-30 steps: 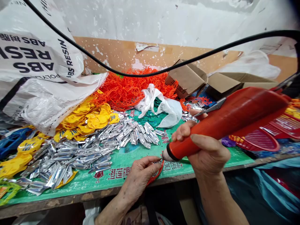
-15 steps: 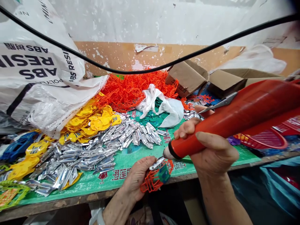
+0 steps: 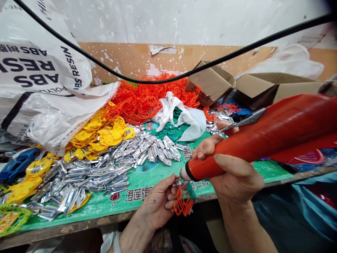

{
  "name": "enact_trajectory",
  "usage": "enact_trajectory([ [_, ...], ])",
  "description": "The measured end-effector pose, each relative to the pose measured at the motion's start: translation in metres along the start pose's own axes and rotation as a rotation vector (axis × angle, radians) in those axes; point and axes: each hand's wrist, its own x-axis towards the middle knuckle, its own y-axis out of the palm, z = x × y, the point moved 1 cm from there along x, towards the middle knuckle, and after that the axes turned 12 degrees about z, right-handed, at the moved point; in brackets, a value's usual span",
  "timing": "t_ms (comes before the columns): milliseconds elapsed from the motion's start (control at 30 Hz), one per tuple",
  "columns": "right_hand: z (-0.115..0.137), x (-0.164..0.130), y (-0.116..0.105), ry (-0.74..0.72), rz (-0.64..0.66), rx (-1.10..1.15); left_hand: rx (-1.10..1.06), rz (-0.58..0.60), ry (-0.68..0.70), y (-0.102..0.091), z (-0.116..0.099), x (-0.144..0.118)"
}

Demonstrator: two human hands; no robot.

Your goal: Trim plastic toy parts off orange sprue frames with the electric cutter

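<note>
Right hand wrapped around smooth orange conical power tool, tip on small orange lattice plastic piece pinched by left hand at green woven surface edge. Shiny metal clips piled nearby.

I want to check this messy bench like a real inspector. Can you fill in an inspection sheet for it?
Surface: green printed mat over a worn wooden bench edge.
Job's things: red powered hand tool, tip against a small orange plastic lattice piece.
Clutter: silver metal clips, yellow plastic parts, orange lattice heap, cardboard boxes, ABS resin sack.
Hands: left hand pinches the piece; right hand grips the tool.
Cables: black cable sags across.
Surroundings: flaking white wall.
</note>
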Motion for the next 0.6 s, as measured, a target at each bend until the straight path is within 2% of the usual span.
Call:
enact_trajectory([
  [333,-0.0006,-0.0007,-0.0033,-0.001,-0.026,-0.036,-0.006,0.039,-0.015,0.0023,0.002,0.0011],
  [600,0.0002,-0.0001,-0.005,0.02,0.001,0.016,0.034,-0.025,-0.006,-0.0033,0.0026,0.0069],
])
